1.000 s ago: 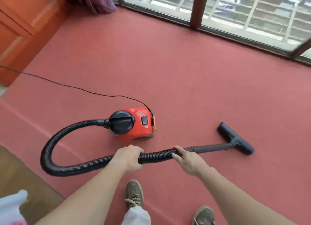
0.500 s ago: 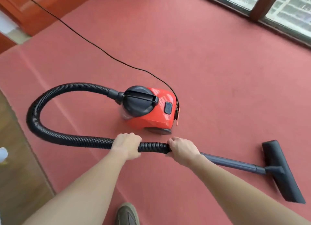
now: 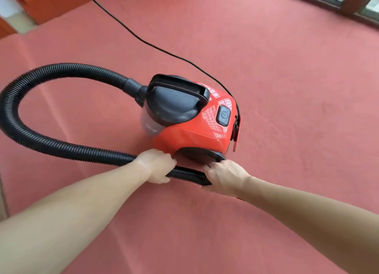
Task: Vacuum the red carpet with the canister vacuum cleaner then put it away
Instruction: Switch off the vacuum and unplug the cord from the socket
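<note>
Black hose (image 3: 61, 146) gripped by left hand (image 3: 156, 167) and right hand (image 3: 224, 176) — red canister (image 3: 194, 128) just beyond knuckles.

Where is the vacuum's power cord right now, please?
Head view: the black cord crosses the red carpet from the upper left to the right end of the canister.

Red canister vacuum (image 3: 190, 134) on red carpet (image 3: 287, 89)
</note>
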`<state>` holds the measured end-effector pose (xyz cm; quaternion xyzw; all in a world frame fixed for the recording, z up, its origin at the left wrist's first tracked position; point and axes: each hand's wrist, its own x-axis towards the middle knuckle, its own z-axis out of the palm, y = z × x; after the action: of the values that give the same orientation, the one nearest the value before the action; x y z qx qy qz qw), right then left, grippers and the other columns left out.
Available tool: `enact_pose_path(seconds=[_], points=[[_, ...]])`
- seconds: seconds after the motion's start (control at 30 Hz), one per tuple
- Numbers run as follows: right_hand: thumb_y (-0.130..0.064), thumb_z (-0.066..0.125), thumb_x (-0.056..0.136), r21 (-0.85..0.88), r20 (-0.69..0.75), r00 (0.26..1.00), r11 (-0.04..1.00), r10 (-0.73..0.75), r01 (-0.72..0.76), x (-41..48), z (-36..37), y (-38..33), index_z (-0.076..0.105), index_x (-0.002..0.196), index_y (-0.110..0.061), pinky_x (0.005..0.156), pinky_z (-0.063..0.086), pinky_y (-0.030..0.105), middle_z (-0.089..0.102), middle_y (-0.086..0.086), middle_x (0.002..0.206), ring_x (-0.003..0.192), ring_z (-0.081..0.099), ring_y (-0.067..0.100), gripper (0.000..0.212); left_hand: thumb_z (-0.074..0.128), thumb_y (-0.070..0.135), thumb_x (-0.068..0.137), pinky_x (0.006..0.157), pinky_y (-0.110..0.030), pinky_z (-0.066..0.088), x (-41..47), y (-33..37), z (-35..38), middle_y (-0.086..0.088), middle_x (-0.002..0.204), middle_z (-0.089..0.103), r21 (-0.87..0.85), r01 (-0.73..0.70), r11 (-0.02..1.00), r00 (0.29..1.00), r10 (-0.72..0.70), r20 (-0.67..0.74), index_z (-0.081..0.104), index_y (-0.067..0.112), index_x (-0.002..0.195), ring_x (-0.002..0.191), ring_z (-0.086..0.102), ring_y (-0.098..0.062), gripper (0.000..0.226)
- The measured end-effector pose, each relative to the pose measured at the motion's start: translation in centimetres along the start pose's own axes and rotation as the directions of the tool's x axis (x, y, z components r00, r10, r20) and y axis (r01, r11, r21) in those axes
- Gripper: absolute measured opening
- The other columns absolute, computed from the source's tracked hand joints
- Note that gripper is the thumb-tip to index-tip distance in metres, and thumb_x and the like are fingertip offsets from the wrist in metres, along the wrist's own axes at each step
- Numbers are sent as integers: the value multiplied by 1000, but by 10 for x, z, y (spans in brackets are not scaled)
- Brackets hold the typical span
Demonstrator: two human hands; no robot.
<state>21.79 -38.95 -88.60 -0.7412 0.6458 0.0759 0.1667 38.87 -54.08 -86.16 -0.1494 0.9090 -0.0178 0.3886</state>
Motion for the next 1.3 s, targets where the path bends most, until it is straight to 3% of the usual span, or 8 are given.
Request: enact_pose_path(seconds=[0.3,0.43,0.63,0.7,0.77,0.93,1.03,1.3], points=[[-64,55,87,157,-33,998,986,57,-51,-4,30,0,51,122,-15,79,50,40,61,4,111,100,62,31,60,48,74,88,71,-38,45,5,7,16,-9,112,64,-18,86,996,996,-86,14,53,15,121,99,64,-34,68],[-77,47,81,276,78,996,959,48,-68,-24,21,30,62,99,-17,74,52,38,64,2,99,88,63,28,64,47,90,71,74,-36,48,-6,-2,11,7,102,61,-223,135,965,988,-149,-50,56,25,106,93,60,-20,75],[-24,53,95,459,-55,832,754,551,-469,-63,-11,138,72,98,-12,78,57,35,73,9,94,88,70,28,22,46,81,75,89,-36,48,-25,-16,9,0,106,67,-830,185,526,773,-600,-208,60,20,109,102,63,-24,71],[-18,47,98,628,-119,749,633,652,-452,-53,-38,153,67,119,-12,89,53,32,71,9,110,100,67,26,29,52,69,85,94,-36,44,-23,-8,4,-8,116,65,-905,142,402,692,-694,-200,56,11,118,110,61,-29,67],[-13,42,99,675,-142,770,630,622,-385,-25,-63,151,55,136,-15,102,45,33,65,5,127,116,61,25,40,55,60,91,98,-36,40,-19,2,-3,-14,123,61,-928,128,350,657,-731,-185,50,4,125,117,56,-32,66],[-14,44,99,779,-106,861,580,497,-238,39,-97,114,44,145,-23,92,52,34,60,2,130,114,58,20,47,53,60,92,102,-43,40,-17,13,-8,-21,127,54,-923,143,358,658,-731,-181,45,0,127,122,50,-37,70],[-15,47,98,817,-77,856,525,511,-240,43,-95,115,45,144,-27,83,53,31,59,-1,120,107,57,15,47,52,59,92,101,-45,40,-15,13,-6,-21,126,53,-915,152,373,651,-735,-191,44,0,129,121,49,-38,71],[-13,46,92,811,-201,777,547,596,-209,14,-65,122,55,136,-26,97,46,29,62,-4,132,116,60,17,47,58,49,95,102,-38,39,-5,-27,-20,-16,136,58,-858,121,499,728,-633,-265,46,6,140,128,51,-34,63]])
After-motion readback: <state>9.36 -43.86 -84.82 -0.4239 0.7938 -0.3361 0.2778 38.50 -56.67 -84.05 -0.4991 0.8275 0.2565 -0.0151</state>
